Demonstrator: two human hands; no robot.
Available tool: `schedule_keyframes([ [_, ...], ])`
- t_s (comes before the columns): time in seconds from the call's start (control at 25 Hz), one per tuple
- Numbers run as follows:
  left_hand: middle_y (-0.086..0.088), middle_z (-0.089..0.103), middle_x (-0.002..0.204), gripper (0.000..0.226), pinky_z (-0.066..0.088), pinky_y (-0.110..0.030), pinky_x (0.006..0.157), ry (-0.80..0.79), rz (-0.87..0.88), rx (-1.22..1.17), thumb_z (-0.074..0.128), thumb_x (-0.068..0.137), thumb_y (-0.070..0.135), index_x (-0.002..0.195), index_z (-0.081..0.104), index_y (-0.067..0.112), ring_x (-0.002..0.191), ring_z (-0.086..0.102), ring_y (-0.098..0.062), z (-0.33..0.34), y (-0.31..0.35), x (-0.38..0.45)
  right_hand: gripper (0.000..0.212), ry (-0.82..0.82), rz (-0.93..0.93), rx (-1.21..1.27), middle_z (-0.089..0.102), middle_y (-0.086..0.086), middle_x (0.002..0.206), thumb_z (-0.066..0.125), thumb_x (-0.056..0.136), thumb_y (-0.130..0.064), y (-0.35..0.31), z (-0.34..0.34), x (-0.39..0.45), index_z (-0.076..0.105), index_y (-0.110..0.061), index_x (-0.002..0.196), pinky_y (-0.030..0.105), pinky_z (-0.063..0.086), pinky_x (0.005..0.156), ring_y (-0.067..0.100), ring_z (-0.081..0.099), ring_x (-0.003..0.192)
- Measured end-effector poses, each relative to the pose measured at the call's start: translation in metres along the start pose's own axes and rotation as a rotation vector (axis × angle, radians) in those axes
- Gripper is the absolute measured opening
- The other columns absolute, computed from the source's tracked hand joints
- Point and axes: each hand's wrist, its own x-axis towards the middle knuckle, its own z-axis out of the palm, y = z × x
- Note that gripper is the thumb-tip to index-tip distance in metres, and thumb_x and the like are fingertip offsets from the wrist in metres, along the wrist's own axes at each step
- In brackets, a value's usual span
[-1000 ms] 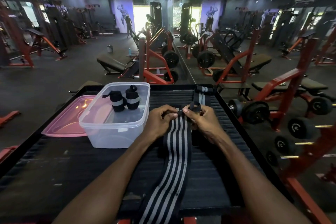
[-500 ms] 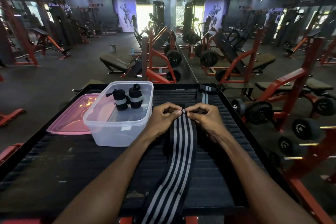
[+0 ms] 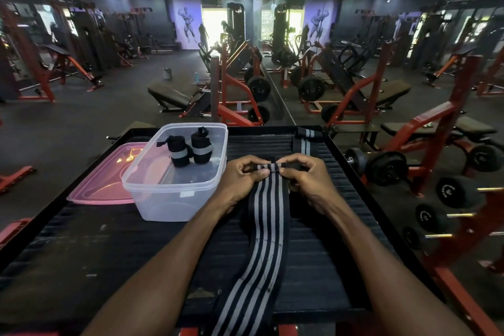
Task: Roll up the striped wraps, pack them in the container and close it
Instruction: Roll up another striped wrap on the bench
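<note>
Since a moment ago a small roll has formed at the far end of the striped wrap (image 3: 266, 215), mid-frame on the tabletop (image 3: 81, 248); left hand (image 3: 242, 176) and right hand (image 3: 306, 180) both pinch it, beside the open container (image 3: 174, 199) left of centre

Two bare forearms enter from the bottom edge of the head view, with no sleeve, cuff, watch, band or glove on either of them as far as the frame reaches. The left hand (image 3: 240, 181) and the right hand (image 3: 306, 184) are likewise uncovered, and no ring shows on the fingers (image 3: 263, 172) that can be seen. Short, unpainted nails show on both thumbs. Nothing above the forearms is in view.
</note>
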Motion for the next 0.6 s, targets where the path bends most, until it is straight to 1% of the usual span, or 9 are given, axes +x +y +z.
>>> schedule_keyframes([
  [0.08,0.004,0.076,0.092,0.025,0.054,-0.021,0.082,0.009,0.003,-0.012,0.075,0.081,-0.003,0.086,0.075,0.022,0.085,0.070,-0.005,-0.0001,-0.0015,0.0005,0.014,-0.036,0.033,0.042,0.067,0.010,0.073,0.068,0.089,0.004,0.0007,0.0007,-0.0011,0.068,0.013,0.099,0.021,0.044,0.041,0.011,0.059,0.048],
  [0.16,0.001,0.077,0.093,0.022,0.054,-0.022,0.084,-0.004,0.006,-0.034,0.075,0.081,-0.003,0.088,0.076,0.018,0.088,0.070,-0.008,-0.0002,-0.0025,-0.0005,0.013,-0.016,0.014,0.028,0.069,0.011,0.076,0.070,0.087,0.004,0.0030,-0.0002,0.0004,0.069,0.012,0.097,0.020,0.046,0.044,0.009,0.063,0.054],
  [0.28,-0.005,0.077,0.100,0.013,0.054,-0.025,0.093,-0.043,0.009,-0.096,0.074,0.085,0.006,0.097,0.078,0.011,0.099,0.070,-0.015,-0.0004,-0.0043,-0.0001,0.010,0.013,-0.031,-0.005,0.074,0.009,0.080,0.073,0.082,0.008,0.0069,-0.0036,0.0024,0.074,0.004,0.090,0.020,0.052,0.059,0.010,0.070,0.070],
  [0.32,-0.004,0.077,0.101,0.012,0.053,-0.025,0.095,-0.038,0.014,-0.083,0.074,0.086,0.009,0.097,0.078,0.012,0.101,0.070,-0.014,0.0002,-0.0047,0.0002,0.012,0.008,-0.049,-0.027,0.076,0.008,0.082,0.073,0.080,0.010,0.0075,-0.0041,0.0026,0.076,0.001,0.088,0.021,0.053,0.065,0.011,0.071,0.075],
  [0.36,-0.002,0.078,0.100,0.012,0.053,-0.024,0.095,-0.027,0.017,-0.069,0.074,0.086,0.008,0.096,0.078,0.015,0.100,0.070,-0.012,0.0006,-0.0047,0.0001,0.015,0.004,-0.067,-0.051,0.076,0.007,0.082,0.073,0.080,0.011,0.0080,-0.0039,0.0025,0.077,-0.001,0.087,0.019,0.052,0.067,0.011,0.071,0.077],
  [0.44,0.004,0.077,0.096,0.019,0.052,-0.020,0.089,-0.006,0.006,-0.060,0.073,0.086,0.002,0.093,0.077,0.020,0.094,0.070,-0.005,0.0019,-0.0046,0.0009,0.017,-0.002,-0.058,-0.034,0.074,0.002,0.079,0.072,0.081,0.010,0.0081,-0.0027,0.0023,0.075,0.001,0.095,0.016,0.050,0.061,0.007,0.069,0.071],
  [0.52,0.007,0.077,0.094,0.024,0.051,-0.016,0.083,0.005,-0.011,-0.043,0.072,0.086,-0.001,0.092,0.075,0.022,0.090,0.070,-0.001,0.0018,-0.0045,0.0012,0.018,-0.009,0.005,0.024,0.070,-0.003,0.072,0.072,0.085,0.005,0.0067,-0.0022,0.0027,0.072,0.002,0.103,0.017,0.047,0.051,0.004,0.064,0.061],
  [0.6,0.007,0.077,0.093,0.022,0.051,-0.015,0.081,0.019,-0.008,-0.023,0.072,0.086,0.001,0.092,0.075,0.022,0.089,0.070,0.000,0.0003,-0.0050,0.0015,0.014,-0.021,0.027,0.003,0.069,-0.001,0.071,0.070,0.088,0.002,0.0076,-0.0031,0.0038,0.071,0.003,0.102,0.020,0.048,0.049,0.006,0.064,0.059],
])
